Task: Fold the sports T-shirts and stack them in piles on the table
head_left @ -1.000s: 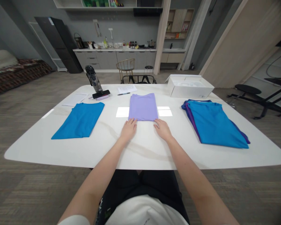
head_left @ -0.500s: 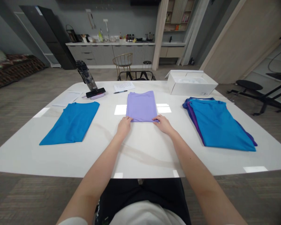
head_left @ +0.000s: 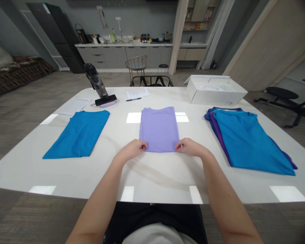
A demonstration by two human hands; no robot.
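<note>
A folded lavender T-shirt (head_left: 159, 128) lies flat in the middle of the white table (head_left: 157, 179). My left hand (head_left: 134, 149) pinches its near left corner. At the near right corner, my right hand (head_left: 189, 147) grips the cloth between thumb and fingers. To the left, a blue folded T-shirt (head_left: 78, 134) rests by itself. On the right lies a stack of folded shirts, with a blue shirt (head_left: 251, 142) on top and a purple shirt (head_left: 221, 140) and a dark blue shirt (head_left: 210, 115) showing beneath.
Behind the shirts stand a handheld vacuum cleaner (head_left: 98, 84) on the left and an open white box (head_left: 216, 93) on the right. A pen (head_left: 133, 99) and a printed sheet (head_left: 138, 92) lie near the far edge. More paper (head_left: 73, 106) sits at the left. Chairs stand beyond the table.
Both hands have drawn the lavender T-shirt toward me, nearer the table's front edge. My view has shifted slightly; the other shirts stay in place.
</note>
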